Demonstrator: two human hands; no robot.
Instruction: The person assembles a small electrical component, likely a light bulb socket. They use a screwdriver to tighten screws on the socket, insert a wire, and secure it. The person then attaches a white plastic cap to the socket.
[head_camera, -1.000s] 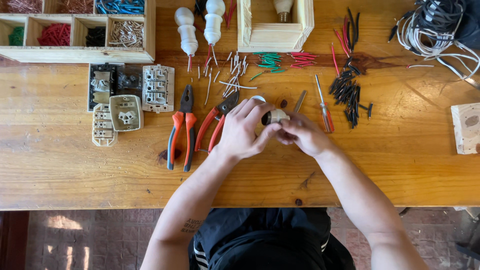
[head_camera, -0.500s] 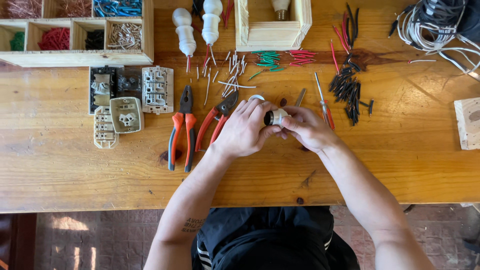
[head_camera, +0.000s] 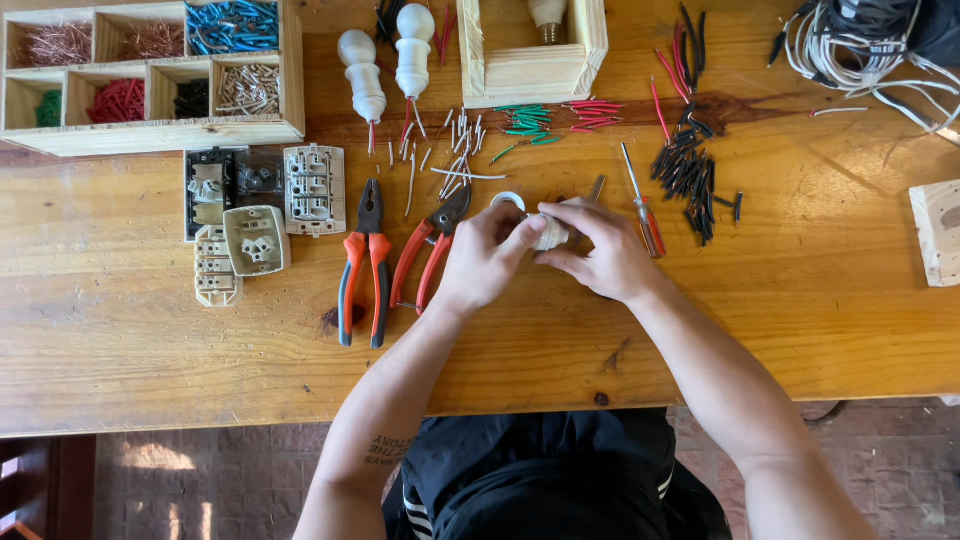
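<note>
Both hands meet over the middle of the wooden table (head_camera: 150, 330). My left hand (head_camera: 485, 258) and my right hand (head_camera: 600, 250) together grip a small white lamp socket (head_camera: 550, 234) between their fingers. A white ring (head_camera: 508, 200) lies just behind my left fingers. Two pairs of orange-handled pliers (head_camera: 365, 265) lie just left of my left hand. A red-handled screwdriver (head_camera: 645, 215) lies right of my right hand, and a metal tool tip (head_camera: 596, 188) shows behind it.
A compartmented wooden box (head_camera: 150, 70) with coloured wire pieces stands back left; socket parts (head_camera: 255, 205) lie before it. Two white lamp holders (head_camera: 385, 60), a wooden box (head_camera: 530, 50), loose wire bits (head_camera: 690, 170) and a cable coil (head_camera: 870, 50) lie along the back.
Both hands have stayed in place and have turned the white socket slightly between the fingers. Nothing else on the table has moved.
</note>
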